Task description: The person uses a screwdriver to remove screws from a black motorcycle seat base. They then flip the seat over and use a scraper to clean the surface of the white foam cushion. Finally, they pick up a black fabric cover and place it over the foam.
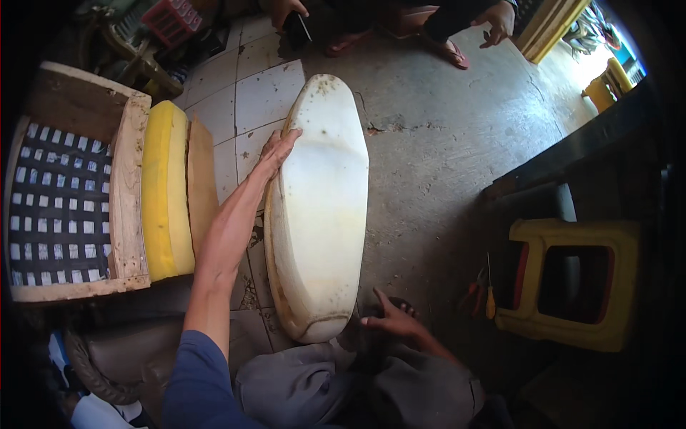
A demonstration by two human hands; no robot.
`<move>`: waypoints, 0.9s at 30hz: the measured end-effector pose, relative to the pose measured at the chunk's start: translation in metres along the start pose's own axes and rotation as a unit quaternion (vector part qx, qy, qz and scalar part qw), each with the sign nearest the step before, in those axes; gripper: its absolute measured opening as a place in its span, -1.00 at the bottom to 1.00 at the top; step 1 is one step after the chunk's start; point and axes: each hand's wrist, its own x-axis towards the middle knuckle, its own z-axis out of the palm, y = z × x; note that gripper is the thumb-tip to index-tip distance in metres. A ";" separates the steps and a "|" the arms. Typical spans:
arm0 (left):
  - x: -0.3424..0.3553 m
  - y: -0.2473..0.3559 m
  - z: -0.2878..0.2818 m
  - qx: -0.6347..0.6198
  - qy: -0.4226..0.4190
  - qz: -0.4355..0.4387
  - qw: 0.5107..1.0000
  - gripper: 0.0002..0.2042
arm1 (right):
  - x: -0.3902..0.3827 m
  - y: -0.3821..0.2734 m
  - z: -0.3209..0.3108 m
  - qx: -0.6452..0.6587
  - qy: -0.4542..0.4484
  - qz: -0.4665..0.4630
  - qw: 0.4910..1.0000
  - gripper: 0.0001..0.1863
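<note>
Here, left fingers (272, 141) hold cream foam seat (325, 193); right fingers (384, 300) spread; pink basket (171, 23) (contents unclear) beyond.

The person wears a dark navy-blue, short-sleeved top of soft, plain-looking cloth, its left sleeve (204, 379) ending in a loose, even hem on the upper arm and leaving the slim, long left forearm (221, 243) bare down to the bare left hand (280, 150). Loose, dull grey cloth trousers (293, 382) cover both thighs, matte and rumpled, with soft creases and deep folds gathered over the lap and darker shading toward the right leg. The right forearm (437, 349) and right hand (396, 322) are likewise bare, while the right sleeve is lost in shadow.
</note>
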 end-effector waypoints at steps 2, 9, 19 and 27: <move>-0.009 0.027 0.014 -0.048 -0.087 0.008 0.995 -0.16 | 0.009 -0.026 -0.027 0.201 -0.010 -0.025 0.979 0.34; -0.028 0.133 0.099 -0.025 -0.350 0.065 0.934 -0.45 | 0.003 -0.087 -0.031 0.357 -0.221 -0.081 0.904 0.36; -0.021 0.076 0.181 0.266 -0.355 0.232 0.866 -0.32 | 0.010 -0.070 -0.056 0.028 -0.076 -0.194 0.978 -0.13; -0.146 -0.020 0.107 0.414 -0.015 0.332 0.847 -0.37 | -0.055 -0.042 -0.112 0.127 0.171 -0.142 0.967 -0.36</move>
